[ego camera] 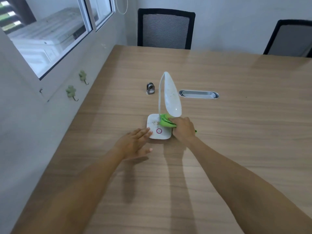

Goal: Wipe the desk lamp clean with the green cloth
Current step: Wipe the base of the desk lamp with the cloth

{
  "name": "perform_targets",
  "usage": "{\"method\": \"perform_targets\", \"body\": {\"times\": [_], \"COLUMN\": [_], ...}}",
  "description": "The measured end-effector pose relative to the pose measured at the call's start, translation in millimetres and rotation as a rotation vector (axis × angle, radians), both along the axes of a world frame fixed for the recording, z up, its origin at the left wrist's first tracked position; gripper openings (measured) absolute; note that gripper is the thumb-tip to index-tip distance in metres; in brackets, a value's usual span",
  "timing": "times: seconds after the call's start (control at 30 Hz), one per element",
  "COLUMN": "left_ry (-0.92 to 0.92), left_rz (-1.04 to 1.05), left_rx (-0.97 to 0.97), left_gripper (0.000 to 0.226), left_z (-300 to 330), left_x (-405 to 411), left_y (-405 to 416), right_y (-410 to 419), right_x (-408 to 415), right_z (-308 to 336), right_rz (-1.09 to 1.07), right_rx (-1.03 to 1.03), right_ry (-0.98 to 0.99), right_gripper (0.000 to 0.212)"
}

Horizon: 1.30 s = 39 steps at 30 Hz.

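Note:
A white desk lamp (171, 97) stands on the wooden table (236, 132), its curved neck rising from a square base (156, 125) with a pink ring button. Specks of dirt show on the base and on the lamp head. My right hand (184, 129) is closed around the bunched green cloth (165, 121), which presses on the right rear part of the base beside the neck. My left hand (135, 142) lies flat with fingers spread, fingertips touching the base's front left corner.
A small grey metal object (150, 89) stands behind the lamp to the left. A silver cable slot (198, 94) is set in the table to the right. Two black mesh chairs (166, 28) stand at the far edge. The wall with green hooks (71, 92) runs along the left.

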<state>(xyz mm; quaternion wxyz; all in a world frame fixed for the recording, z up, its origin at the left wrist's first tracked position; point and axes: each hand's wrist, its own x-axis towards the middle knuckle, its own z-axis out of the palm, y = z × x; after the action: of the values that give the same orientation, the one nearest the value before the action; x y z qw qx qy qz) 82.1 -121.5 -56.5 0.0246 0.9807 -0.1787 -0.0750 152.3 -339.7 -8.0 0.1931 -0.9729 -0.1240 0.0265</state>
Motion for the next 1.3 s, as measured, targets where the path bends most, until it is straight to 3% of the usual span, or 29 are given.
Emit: {"method": "perform_targets", "body": {"times": [0.27,0.37,0.43,0.57,0.63,0.83,1.03,1.3], "left_ry": [-0.05,-0.071,-0.08,-0.073,-0.086,-0.09,-0.086,-0.087], "left_rz": [-0.027,-0.016,-0.008,-0.004,-0.012,-0.035,-0.058,-0.072], "left_rx": [-0.028,-0.045,-0.048,-0.034,-0.017,-0.009,-0.035,-0.006], "left_gripper": [0.097,0.1,0.105,0.111,0.109,0.11,0.11,0.118], "left_z": [-1,0,1,4,3,3,9,14], "left_x": [-1,-3,-6,-8,-7,-7,-10,-13], "left_y": [1,-1,-3,-6,-6,-4,-3,-5], "right_y": [-23,-17,-3,19,18,-16,-11,-16], "right_x": [-14,-7,-1,8,5,-22,2,-27], "right_z": [-8,8,13,9,1,-2,6,-11], "right_rz": [0.247,0.218,0.226,0.238,0.297,0.31,0.147,0.295], "right_rx": [-0.068,0.018,0.077,0.02,-0.073,-0.093,-0.001,-0.038], "right_ry": [-0.067,-0.198,-0.251,0.073,0.041,-0.055,-0.157,-0.06], "right_gripper": [0.065,0.049,0.05,0.046,0.046,0.055,0.042,0.051]}}
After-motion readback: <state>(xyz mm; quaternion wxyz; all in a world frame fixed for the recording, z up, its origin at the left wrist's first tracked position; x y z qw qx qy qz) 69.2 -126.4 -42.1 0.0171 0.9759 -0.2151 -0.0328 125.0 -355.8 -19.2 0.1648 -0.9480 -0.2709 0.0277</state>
